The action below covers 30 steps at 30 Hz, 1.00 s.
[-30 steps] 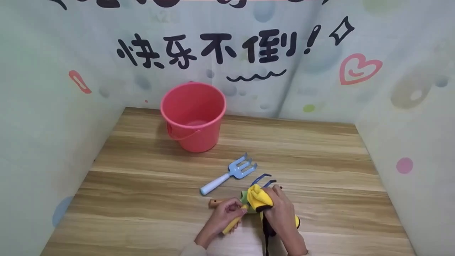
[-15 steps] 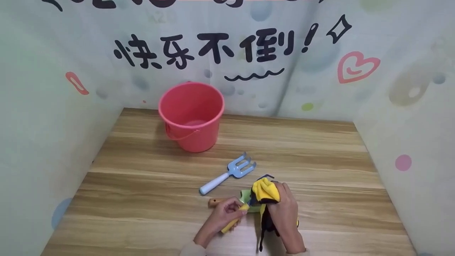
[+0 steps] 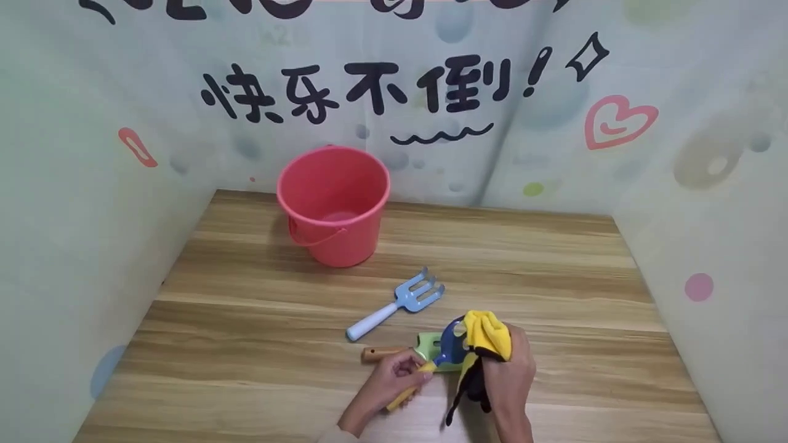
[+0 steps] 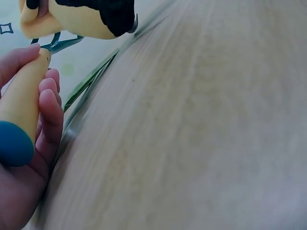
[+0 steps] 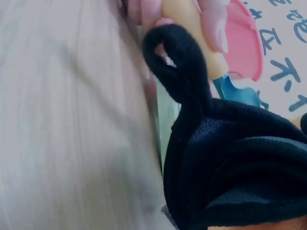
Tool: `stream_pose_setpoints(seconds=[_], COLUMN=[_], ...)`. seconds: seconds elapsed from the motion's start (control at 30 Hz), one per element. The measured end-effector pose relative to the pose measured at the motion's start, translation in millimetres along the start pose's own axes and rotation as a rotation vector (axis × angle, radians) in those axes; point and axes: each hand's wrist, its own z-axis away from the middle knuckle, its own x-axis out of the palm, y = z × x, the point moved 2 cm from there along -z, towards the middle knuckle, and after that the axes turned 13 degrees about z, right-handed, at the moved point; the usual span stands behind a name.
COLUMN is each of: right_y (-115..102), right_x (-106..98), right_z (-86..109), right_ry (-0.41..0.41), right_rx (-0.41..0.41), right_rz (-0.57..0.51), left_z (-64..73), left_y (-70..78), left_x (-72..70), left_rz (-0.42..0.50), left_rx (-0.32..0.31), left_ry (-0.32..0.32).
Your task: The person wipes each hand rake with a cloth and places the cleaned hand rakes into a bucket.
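Observation:
My left hand (image 3: 391,376) grips the yellow handle of a hand fork with a dark blue head (image 3: 453,346). In the left wrist view the handle (image 4: 23,93) lies across the palm and its round blue end faces the camera. My right hand (image 3: 516,368) holds a bunched yellow-and-black cloth (image 3: 485,335) at the far end of the fork, covering the tines. Black parts of the cloth hang below that hand. Close up in the right wrist view, the cloth's dark edging and a black loop (image 5: 194,93) show.
Under the held fork lies a green-headed garden tool with a wooden handle (image 3: 380,353). A light blue hand fork (image 3: 397,306) lies just beyond it on the wooden table (image 3: 246,344). Farther back stands a red bucket (image 3: 363,243), near the printed backdrop (image 3: 535,147).
My right hand and the cloth have moved right along the fork, baring more of its blue head; the tine ends are now covered. My left hand has stayed nearly in place.

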Motion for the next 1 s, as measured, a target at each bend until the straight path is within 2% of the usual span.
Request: stream_pose_setpoints(seconds=[0.03, 0.17, 0.3, 0.4, 0.53, 0.7, 0.83, 1.0], right_y=[1, 6, 8, 6, -1, -12, -18, -19], right_x=[-2, -13, -26, -29, -21, -4, 4, 8], right_z=[-0.1, -1.6, -2.5, -2.3, 3.6, 13.9, 18.1, 19.2], right_ry=[0.014, 0.088, 0.131, 0.082, -0.063, -0.204, -0.236, -0.186], right_rx=[0.013, 0.072, 0.076, 0.008, -0.08, -0.106, -0.095, -0.071], right_rz=[-0.006, -0.024, -0.023, -0.015, -0.004, 0.064, 0.1, 0.08], left_z=[1.3, 4.1, 1.9, -0.6, -1.0, -1.4, -0.7, 7.3], left_y=[2.9, 10.8, -0.5, -9.3, -12.5, -11.2, -4.1, 15.7], left_x=[1.4, 3.3, -1.2, -4.7, -5.4, -4.3, -1.9, 1.4], left_rz=[0.01, 0.071, 0.146, 0.154, 0.142, 0.129, 0.11, 0.054], left_rx=[0.007, -0.027, -0.091, -0.098, -0.095, -0.089, -0.051, 0.013], left_ry=[-0.006, 0.017, 0.025, 0.033, 0.045, 0.032, 0.031, 0.005])
